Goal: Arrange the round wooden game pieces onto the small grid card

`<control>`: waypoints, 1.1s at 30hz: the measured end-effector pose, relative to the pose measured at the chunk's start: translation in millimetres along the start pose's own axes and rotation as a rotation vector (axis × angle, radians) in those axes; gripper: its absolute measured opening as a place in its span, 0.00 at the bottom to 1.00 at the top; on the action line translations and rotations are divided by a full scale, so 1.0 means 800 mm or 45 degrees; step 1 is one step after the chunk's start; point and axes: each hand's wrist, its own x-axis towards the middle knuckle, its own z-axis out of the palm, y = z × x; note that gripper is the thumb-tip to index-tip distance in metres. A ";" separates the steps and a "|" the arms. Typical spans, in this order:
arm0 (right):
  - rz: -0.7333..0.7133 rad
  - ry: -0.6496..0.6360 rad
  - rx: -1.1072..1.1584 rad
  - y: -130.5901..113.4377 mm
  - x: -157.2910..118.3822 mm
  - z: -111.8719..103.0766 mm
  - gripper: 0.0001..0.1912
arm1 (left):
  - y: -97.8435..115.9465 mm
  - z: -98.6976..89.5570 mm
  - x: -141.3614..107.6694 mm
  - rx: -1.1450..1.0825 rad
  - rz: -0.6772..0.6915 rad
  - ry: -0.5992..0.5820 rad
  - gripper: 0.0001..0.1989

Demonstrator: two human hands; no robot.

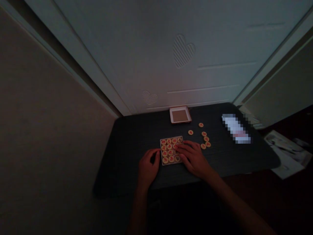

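Observation:
A shallow square box (161,156) lies on the dark table, filled with rows of round Chinese chess pieces (169,147), mostly with red characters and a few with dark ones. Against the box's left edge rests my left hand (148,164), fingers bent, with a gap between thumb and forefinger and nothing seen in it. My right hand (195,159) lies over the box's right side, its fingers stretched across the pieces and covering part of the right column. Several loose chess pieces (206,139) lie on the table just beyond the right hand.
An open box lid (181,116) lies at the table's back edge by a white door (146,49). To the right is a phone (236,129), its screen blurred out. The dark table (127,140) has rounded corners; papers (288,153) lie below it at right.

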 end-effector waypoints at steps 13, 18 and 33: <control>0.166 0.370 0.029 0.039 -0.048 -0.037 0.13 | -0.001 -0.001 0.000 0.010 -0.044 -0.032 0.11; 0.339 0.442 -0.069 0.073 -0.070 -0.068 0.13 | -0.001 -0.002 0.000 0.035 -0.028 0.009 0.10; 0.498 0.446 -0.002 0.100 -0.067 -0.061 0.15 | 0.097 0.016 0.039 -0.002 0.324 -0.077 0.09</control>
